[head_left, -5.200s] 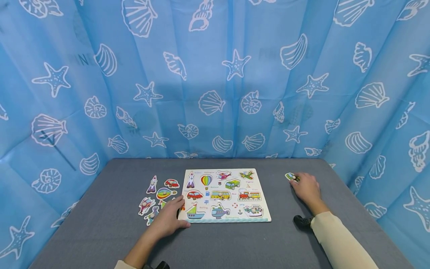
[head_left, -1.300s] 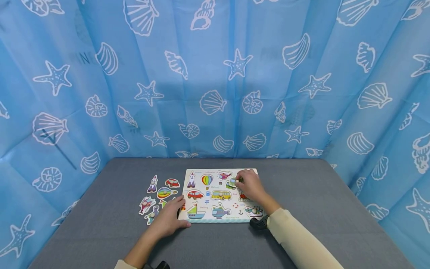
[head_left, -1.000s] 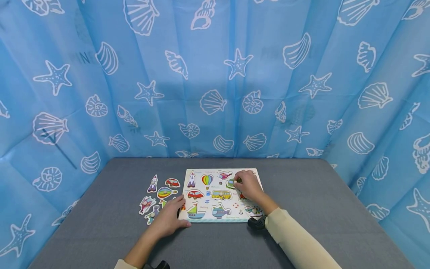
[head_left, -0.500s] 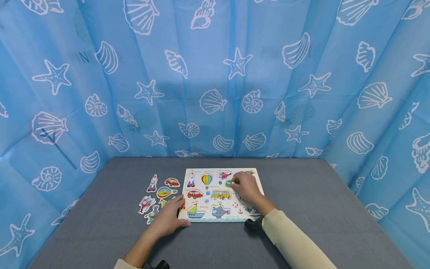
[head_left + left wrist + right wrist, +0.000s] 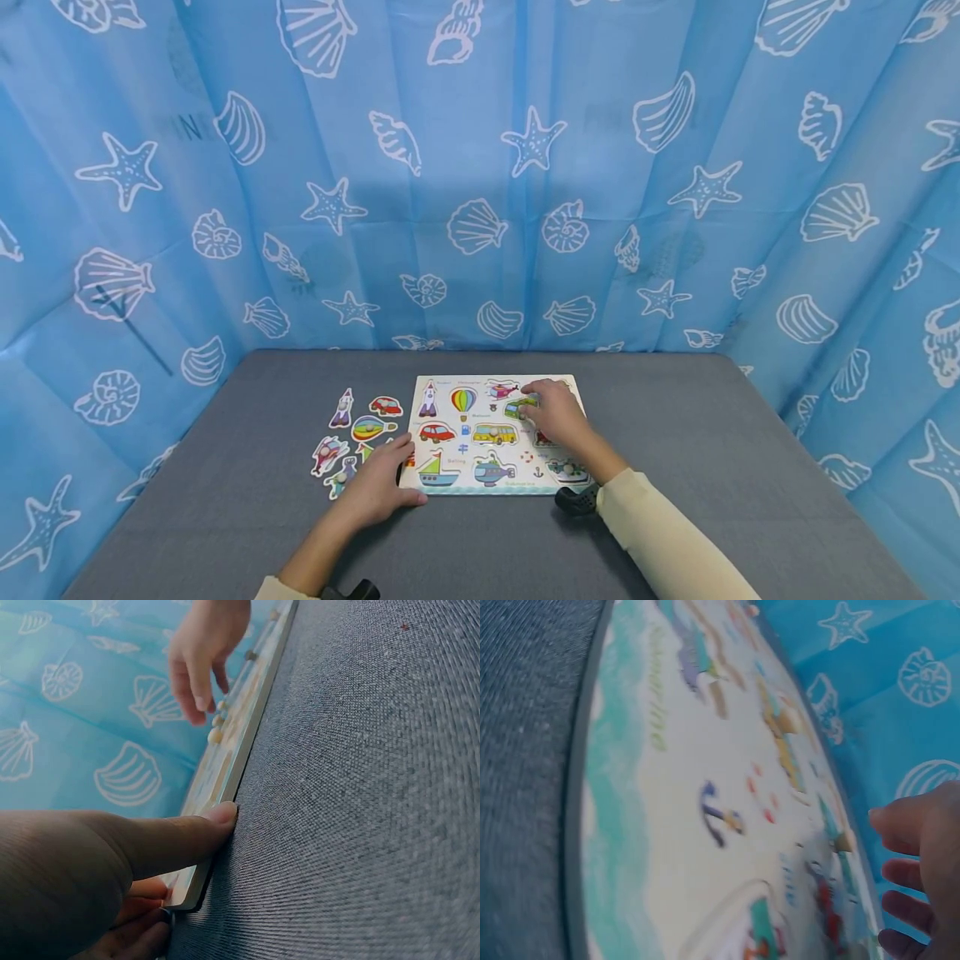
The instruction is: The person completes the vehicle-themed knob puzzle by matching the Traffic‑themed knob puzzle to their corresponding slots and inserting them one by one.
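Note:
On the table lies a white wooden peg puzzle board point(image 5: 450, 383) printed with vehicles. My left hand point(image 5: 375, 485) holds its near left corner, thumb point(image 5: 187, 840) against the front edge and fingers round the left side. My right hand point(image 5: 557, 411) hovers over the board's right part, its fingers spread apart with nothing between them. Beside its fingertips a green truck piece point(image 5: 516, 408) lies in its spot on the board. The yellow bus piece point(image 5: 493, 434) and the ship piece point(image 5: 567, 470) also lie on the board. The train is mostly hidden behind my right hand.
Loose pieces lie left of the board: a rocket point(image 5: 342, 408), a red car point(image 5: 386, 406), a balloon point(image 5: 369, 428), a helicopter point(image 5: 330, 455) and others partly under my left hand. Behind the grey table point(image 5: 675, 417) hangs a blue shell-patterned curtain point(image 5: 480, 275).
My right hand brought the green truck piece from the table's right side to the board, set it down and let go, its fingers now parted. My left hand stays at the board's corner.

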### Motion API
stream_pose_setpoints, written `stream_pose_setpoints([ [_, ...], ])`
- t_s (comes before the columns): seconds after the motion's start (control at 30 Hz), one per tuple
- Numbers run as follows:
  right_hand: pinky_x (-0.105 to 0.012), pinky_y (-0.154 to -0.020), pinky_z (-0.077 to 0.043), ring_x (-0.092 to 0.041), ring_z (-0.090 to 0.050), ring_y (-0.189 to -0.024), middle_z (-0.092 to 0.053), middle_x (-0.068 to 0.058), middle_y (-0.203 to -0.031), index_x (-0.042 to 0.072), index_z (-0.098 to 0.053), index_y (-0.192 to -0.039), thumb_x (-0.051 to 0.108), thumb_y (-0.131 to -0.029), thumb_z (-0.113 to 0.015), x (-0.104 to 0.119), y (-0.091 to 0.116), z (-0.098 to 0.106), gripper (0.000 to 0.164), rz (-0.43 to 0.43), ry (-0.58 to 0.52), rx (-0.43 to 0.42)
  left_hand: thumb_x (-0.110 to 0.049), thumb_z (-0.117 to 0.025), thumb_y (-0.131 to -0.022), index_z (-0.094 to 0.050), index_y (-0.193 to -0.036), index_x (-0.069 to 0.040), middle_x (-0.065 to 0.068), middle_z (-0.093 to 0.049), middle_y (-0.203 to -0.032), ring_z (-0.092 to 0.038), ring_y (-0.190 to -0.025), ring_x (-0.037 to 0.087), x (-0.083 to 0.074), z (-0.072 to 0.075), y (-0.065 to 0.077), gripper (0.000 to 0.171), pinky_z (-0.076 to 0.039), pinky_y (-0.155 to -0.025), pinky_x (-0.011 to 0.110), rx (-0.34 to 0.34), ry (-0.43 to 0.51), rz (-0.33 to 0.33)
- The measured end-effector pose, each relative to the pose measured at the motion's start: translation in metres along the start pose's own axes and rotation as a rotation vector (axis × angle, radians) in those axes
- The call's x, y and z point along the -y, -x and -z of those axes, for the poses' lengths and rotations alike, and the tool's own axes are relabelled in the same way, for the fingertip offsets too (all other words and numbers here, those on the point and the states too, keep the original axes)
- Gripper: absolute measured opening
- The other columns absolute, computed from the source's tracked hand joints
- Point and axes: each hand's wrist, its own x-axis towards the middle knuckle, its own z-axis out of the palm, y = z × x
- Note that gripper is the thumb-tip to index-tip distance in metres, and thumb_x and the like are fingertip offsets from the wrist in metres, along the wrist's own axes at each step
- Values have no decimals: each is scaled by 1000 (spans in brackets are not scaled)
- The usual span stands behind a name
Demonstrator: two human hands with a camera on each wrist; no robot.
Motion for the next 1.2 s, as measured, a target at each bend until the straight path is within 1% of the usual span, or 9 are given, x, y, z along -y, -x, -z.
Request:
stream_pose_setpoints([
  [0.1,-52,-98,-39,-35,-52,-117,-64,-15,-120,1,-68,-114,14,-88,-71,-3,3,7,29,5,-36,-18,-28,-88,-70,-54,-134,4,19,-46,-144,-40,-131,41,-1,1,1,79,-33,-105,55,-6,1,-5],
  [0.23,-53,-101,-36,-37,-52,-117,-64,-17,-119,-1,-68,-113,12,-88,-70,-10,12,15,27,44,-63,-58,-28,-88,-70,-54,-134,4,19,-46,-144,-40,-131,41,-3,0,1,79,-33,-105,55,-6,0,-7],
  [0.33,-55,-100,-36,-39,-52,-116,-63,-19,-119,-2,-68,-112,8,-88,-70,-17,20,20,27,69,-75,-94,-28,-88,-70,-54,-134,4,19,-46,-143,-41,-131,41,-3,0,1,79,-33,-105,54,-9,1,-18],
  [0.43,-56,-97,-37,-40,-51,-115,-62,-20,-121,-3,-67,-114,7,-88,-69,-24,28,24,28,61,-82,-128,-27,-89,-69,-54,-133,5,19,-46,-143,-41,-130,42,-3,0,1,80,-33,-105,54,-22,2,-29],
  [0.53,-57,-96,-37,-41,-49,-116,-59,-22,-124,-3,-65,-118,6,-89,-67,-32,36,27,30,26,-92,-149,-27,-89,-68,-55,-133,5,19,-47,-143,-41,-130,42,-2,0,1,80,-33,-104,54,-30,-1,-30],
  [0.73,-58,-100,-33,-45,-43,-123,-54,-26,-131,-3,-59,-129,6,-94,-59,-47,47,30,36,-84,-103,-120,-27,-89,-68,-55,-133,5,19,-46,-143,-41,-131,42,1,-1,1,80,-33,-104,54,-20,-4,-23],
  [0.83,-58,-101,-32,-46,-42,-125,-53,-26,-133,-3,-57,-131,6,-96,-56,-52,50,31,36,-108,-100,-97,-27,-89,-68,-55,-133,5,19,-47,-143,-41,-131,42,2,-1,1,80,-33,-104,54,-22,-3,-20],
  [1.07,-58,-103,-30,-45,-43,-124,-57,-26,-128,-6,-61,-125,1,-94,-56,-57,55,28,32,-57,-87,-106,-26,-89,-68,-55,-133,5,19,-47,-143,-41,-131,42,1,-2,0,80,-33,-105,53,-27,-2,-21],
  [1.2,-58,-102,-30,-44,-43,-124,-57,-25,-128,-6,-63,-122,-1,-93,-56,-58,57,27,30,-32,-79,-111,-26,-90,-67,-55,-132,5,19,-47,-142,-41,-130,42,1,-1,0,80,-33,-104,53,-37,-11,-27],
])
